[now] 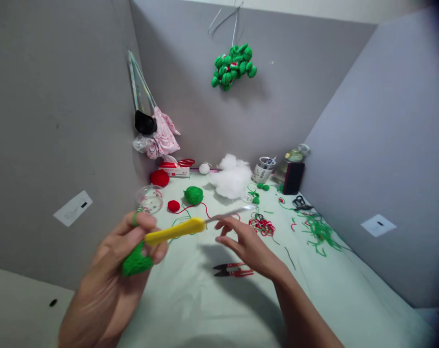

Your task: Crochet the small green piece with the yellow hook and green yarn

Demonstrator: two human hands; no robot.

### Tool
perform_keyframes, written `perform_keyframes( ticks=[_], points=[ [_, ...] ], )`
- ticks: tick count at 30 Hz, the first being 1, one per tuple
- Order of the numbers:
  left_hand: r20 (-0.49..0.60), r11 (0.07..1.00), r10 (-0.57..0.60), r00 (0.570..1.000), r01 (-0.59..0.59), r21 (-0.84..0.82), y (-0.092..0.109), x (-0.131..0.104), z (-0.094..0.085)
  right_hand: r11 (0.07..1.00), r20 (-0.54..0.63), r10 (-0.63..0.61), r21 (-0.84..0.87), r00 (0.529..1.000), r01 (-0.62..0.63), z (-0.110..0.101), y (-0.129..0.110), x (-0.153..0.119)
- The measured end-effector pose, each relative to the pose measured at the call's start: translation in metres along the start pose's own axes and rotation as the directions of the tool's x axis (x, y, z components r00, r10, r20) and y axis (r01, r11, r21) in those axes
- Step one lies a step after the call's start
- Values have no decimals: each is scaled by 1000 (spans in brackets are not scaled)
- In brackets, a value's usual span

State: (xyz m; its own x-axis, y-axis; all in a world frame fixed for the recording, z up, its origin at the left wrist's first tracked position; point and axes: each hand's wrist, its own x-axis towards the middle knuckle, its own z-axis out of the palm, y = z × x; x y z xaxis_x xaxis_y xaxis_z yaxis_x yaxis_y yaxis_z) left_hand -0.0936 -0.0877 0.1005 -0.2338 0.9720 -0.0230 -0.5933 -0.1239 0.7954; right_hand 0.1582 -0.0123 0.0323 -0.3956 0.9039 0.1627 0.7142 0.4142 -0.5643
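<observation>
Over a pale cloth, a person's left hand is curling its fingers nearly closed, gripping a green knitted piece and pinching the butt of a yellow-handled tool with the thumb, while a strand of green yarn is crossing a finger. The right hand is hovering beside the metal shaft, thumb and forefinger parted and seemingly holding nothing; whether it is touching the shaft is hard to tell. Handling this well is probably depending on a light, steady pinch on the green piece, even tension in the strand, and right fingers taking the handle rather than the slim shaft. The tool is hanging above the near middle of the cloth, its long axis running left to right with a slight rise, its metal end pointing right and toward the far wall; motion is blurring the tip. The knitted piece is sitting left of it, rounded and showing no clear axis. Just beyond, snips are lying between the hands, blades pointing left. Farther out, a green ball of yarn and a small red ball are resting left of white stuffing, while green scraps are spreading at right.
</observation>
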Motion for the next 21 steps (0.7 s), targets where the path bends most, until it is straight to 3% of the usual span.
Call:
perform_keyframes(
  ticks=[1, 2, 3, 5, 8, 11, 16, 19, 21],
  points=[
    [120, 999, 8, 993, -12, 30, -2, 2, 12, 963, -52, -116, 239, 992, 125, -3, -16, -6],
    [229, 998, 6, 973, -19, 54, -5, 4, 23, 866, -126, -193, 445, 973, 230, -7, -31, -12],
    [339, 997, -1, 941, -23, 69, -8, 6, 33, 755, -233, -222, 573, 947, 318, -12, -44, -16],
    [487, 995, -28, 873, -23, 99, -16, 11, 47, 608, -432, -214, 643, 876, 466, -22, -61, -23],
    [569, 985, -67, 819, -37, 168, -33, 17, 55, 634, -570, -195, 548, 798, 546, -31, -69, -29],
    [628, 975, -112, 770, -37, 219, -49, 25, 56, 674, -624, -170, 492, 763, 552, -29, -64, -32],
    [624, 965, -173, 762, 6, 260, -66, 47, 57, 737, -657, -117, 445, 745, 508, -20, -48, -24],
    [693, 969, -227, 684, 85, 234, -69, 62, 57, 649, -663, 19, 578, 749, 495, -13, -35, -12],
    [706, 966, -248, 663, 117, 230, -70, 71, 55, 563, -636, 93, 668, 766, 486, -8, -26, -5]
  ],
)
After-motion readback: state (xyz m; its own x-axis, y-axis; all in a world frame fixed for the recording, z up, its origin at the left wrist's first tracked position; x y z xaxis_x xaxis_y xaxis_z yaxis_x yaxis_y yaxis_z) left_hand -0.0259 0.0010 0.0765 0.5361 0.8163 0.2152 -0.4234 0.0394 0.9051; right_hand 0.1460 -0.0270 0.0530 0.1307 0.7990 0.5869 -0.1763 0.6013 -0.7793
